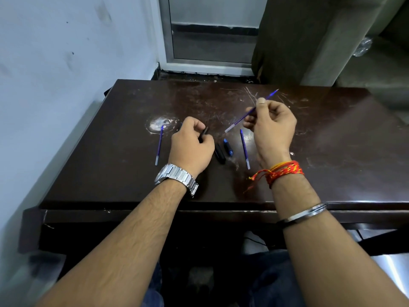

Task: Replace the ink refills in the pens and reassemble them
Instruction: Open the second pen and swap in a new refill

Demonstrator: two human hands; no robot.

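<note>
Head view: right hand [271, 127] is pinching a thin blue plastic ink refill [251, 111] between thumb and forefinger, holding it tilted above the dark brown scratched wooden tabletop [332, 140], tip pointing up and away, pale end pointing down toward the left hand. Right fingers [261, 103] are closing tight on the refill near its middle, other fingers curling loosely.

Left hand [191, 144] is resting on the tabletop, fingers curling around a slim black plastic pen barrel [204, 132]; only a short dark piece is showing past the knuckles, so which end is facing out cannot be told.

Just below the right fingers a second blue refill [245, 149] is lying flat. Between the two hands two short pen pieces are lying side by side: a black cap-like piece [219, 154] and a black-and-blue piece [228, 147]. Left of the left fingers a third blue refill [159, 146] is lying on its own.

Progress: looking early to mid. At least one pen is sitting in parts, no finished pen showing anywhere. Held refill is not yet in the barrel. Likely left: seating refill, screwing pieces back on, then dealing with the loose refills. Which refills are new and which are spent cannot be told.
</note>
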